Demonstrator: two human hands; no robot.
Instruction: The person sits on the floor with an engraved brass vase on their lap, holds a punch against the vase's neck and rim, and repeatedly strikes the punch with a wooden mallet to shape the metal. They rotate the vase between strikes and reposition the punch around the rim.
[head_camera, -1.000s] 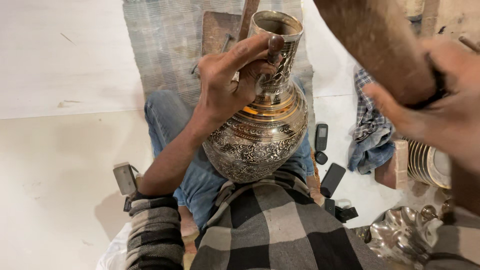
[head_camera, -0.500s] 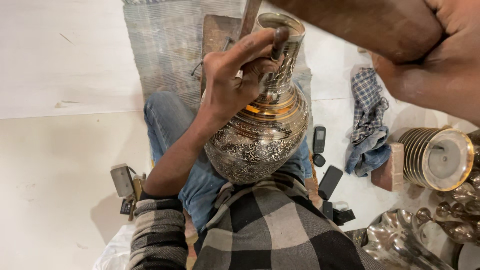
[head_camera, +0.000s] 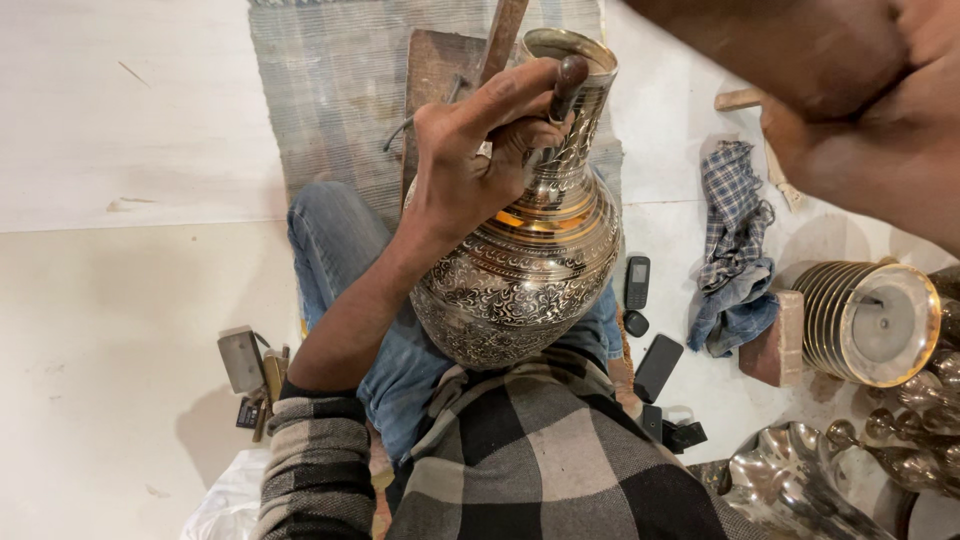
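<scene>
Looking down from the head camera: checked shirt (head_camera: 540, 460) fills the bottom of the frame, the person sitting on the floor with jeans-clad legs (head_camera: 340, 260) stretched forward. An engraved metal vase (head_camera: 525, 260) lies tilted in the lap, belly wedged against the body and thighs, neck pointing away; judged a bracing posture, so the round body cannot roll while the neck is worked.

Left hand (head_camera: 475, 165): fingers curled tight round a slim dark-tipped punch tool (head_camera: 565, 85), its tip set against the vase neck just below the rim. The heel of the hand rests on the vase shoulder, likely to steady the tip.

Right hand (head_camera: 880, 130): raised, close to the lens, blurred, at the upper right. It appears closed round a thick brown handle (head_camera: 790, 50), probably a mallet; the head is out of view, so the grip cannot be confirmed.

Beside the left thigh: small metal block and tools (head_camera: 250, 365) on the floor, within reach. Right of the vase: two dark phones (head_camera: 640, 285), a crumpled checked cloth (head_camera: 735, 240), a brick (head_camera: 775, 340). Further right, a ribbed brass vessel (head_camera: 870, 320) on its side and shiny embossed metalware (head_camera: 800, 480).

Far end: a wooden board (head_camera: 435, 70) and stick under the vase neck, laid on a grey woven mat (head_camera: 320, 90), seemingly as a rest.
</scene>
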